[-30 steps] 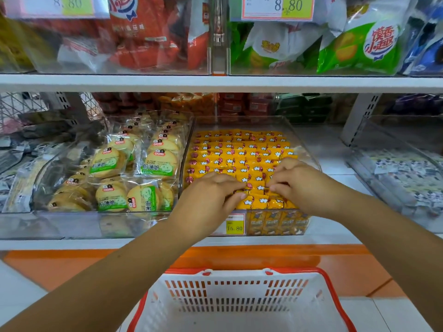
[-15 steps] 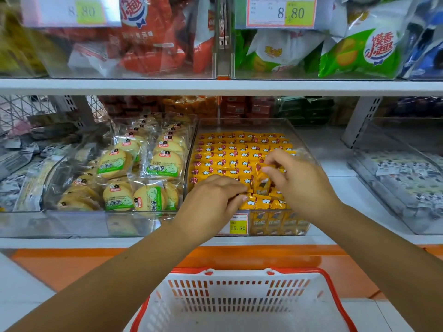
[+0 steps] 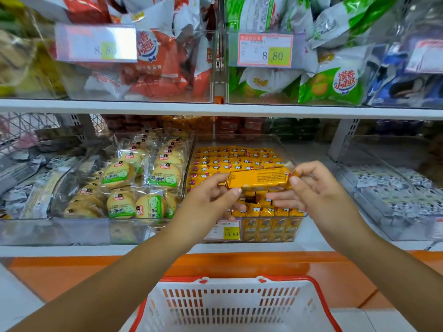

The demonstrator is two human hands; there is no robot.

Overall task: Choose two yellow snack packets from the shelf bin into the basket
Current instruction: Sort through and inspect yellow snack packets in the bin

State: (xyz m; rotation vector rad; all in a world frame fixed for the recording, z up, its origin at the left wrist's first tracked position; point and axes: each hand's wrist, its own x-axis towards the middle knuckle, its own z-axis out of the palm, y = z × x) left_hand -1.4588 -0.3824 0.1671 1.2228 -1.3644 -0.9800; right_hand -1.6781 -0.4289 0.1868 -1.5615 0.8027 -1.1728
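- Yellow snack packet (image 3: 257, 179): one long bar-shaped pack in orange-yellow foil, printed back toward the camera. It is held level in the air above the front rows of the shelf bin and is not in the basket.
- Left hand (image 3: 211, 200): pinches the packet's left end between thumb and fingertips, forearm reaching up from the lower left.
- Right hand (image 3: 316, 188): pinches the packet's right end between thumb and forefinger, the other fingers stretched loosely below it. The two hands are apart, one at each end of the pack.
- Shelf bin (image 3: 284, 152): clear plastic, on the lower shelf, centre. It is filled with rows of matching yellow packets (image 3: 235, 161); a small dark gap shows among the front rows just under the held pack.
- Price tag (image 3: 225, 231): on the bin's front wall, reading 15.80, partly behind the left wrist.
- Basket (image 3: 322, 299): white slotted plastic with a red rim, below the hands at the bottom edge of view. What shows of its inside holds no packet.
- Biscuit packs (image 3: 165, 176): round pale biscuits in clear wrappers with green labels, in the clear bin just left of the yellow one.
- Black-and-white packets (image 3: 388, 188): in a clear bin well to the right.
- Upper shelf: red bags (image 3: 158, 68) on the left, green bags (image 3: 330, 85) on the right, and an 8.80 tag (image 3: 266, 50) between them.
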